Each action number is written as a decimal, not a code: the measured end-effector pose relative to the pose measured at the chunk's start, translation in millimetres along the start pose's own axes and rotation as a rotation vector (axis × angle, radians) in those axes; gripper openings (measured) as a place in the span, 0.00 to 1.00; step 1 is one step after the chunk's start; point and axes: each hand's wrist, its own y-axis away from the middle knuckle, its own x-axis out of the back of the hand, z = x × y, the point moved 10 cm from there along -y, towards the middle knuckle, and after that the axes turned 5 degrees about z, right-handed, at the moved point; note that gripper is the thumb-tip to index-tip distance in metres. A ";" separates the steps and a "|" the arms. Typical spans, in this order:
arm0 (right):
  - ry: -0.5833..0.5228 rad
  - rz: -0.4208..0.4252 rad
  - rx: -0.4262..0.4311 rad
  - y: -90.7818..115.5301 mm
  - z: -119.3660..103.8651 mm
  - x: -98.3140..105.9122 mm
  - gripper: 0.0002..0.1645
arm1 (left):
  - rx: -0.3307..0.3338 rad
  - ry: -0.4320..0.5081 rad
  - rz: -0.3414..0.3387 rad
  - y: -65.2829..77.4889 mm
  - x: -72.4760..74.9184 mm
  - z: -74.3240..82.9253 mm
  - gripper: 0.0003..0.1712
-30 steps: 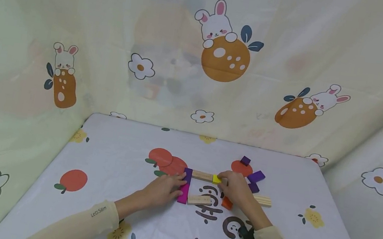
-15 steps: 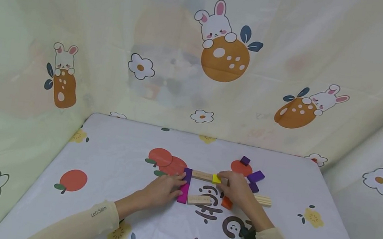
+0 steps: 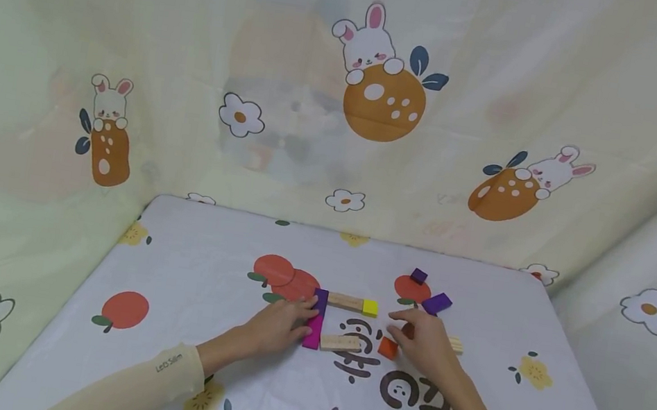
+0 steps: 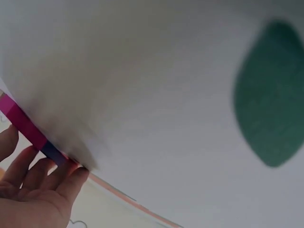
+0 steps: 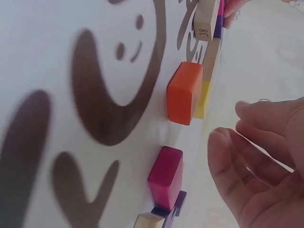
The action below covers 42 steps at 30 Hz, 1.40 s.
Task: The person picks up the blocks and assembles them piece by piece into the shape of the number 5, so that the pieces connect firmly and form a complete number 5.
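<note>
My left hand (image 3: 280, 322) rests its fingertips along the left side of a purple block (image 3: 321, 297) and a magenta block (image 3: 312, 336), lined up end to end. A wooden block (image 3: 345, 301) runs right from the purple one, ending at a yellow block (image 3: 370, 308). Lower down, another wooden block (image 3: 340, 344) extends right from the magenta one. My right hand (image 3: 425, 341) hovers right of the yellow block, its thumb and fingers apart with nothing between them. An orange block (image 5: 183, 95) and a second magenta block (image 5: 166, 175) lie near it in the right wrist view.
Loose purple blocks (image 3: 437, 304) lie at the back right, with a small dark purple one (image 3: 419, 276) behind. Pale wooden blocks (image 3: 456, 345) are partly hidden by my right hand. A printed cloth (image 3: 196, 249) covers the table, and a curtain (image 3: 202, 26) hangs behind it.
My right hand has come off the yellow block and moved right, its fingers parting. The yellow block stays at the wooden block's end. My left hand has stayed in place.
</note>
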 end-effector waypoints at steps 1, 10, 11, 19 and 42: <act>-0.003 -0.014 -0.011 3.6 1.8 -1.2 0.18 | 0.003 0.002 -0.003 0.3 -0.4 -0.3 0.28; 0.009 -0.142 -0.059 16.7 12.1 -19.6 0.19 | -0.001 0.012 0.001 -1.0 -0.3 -0.2 0.28; 0.017 -0.148 -0.061 17.1 12.9 -21.2 0.20 | -0.003 0.012 0.003 -1.2 -0.4 -0.1 0.28; 0.033 -0.135 -0.064 20.3 14.8 -24.8 0.20 | -0.008 0.003 0.010 -1.1 -0.4 -0.3 0.28; 0.054 -0.127 -0.064 20.8 11.2 -26.1 0.24 | -0.038 -0.023 0.033 -2.6 2.9 1.9 0.26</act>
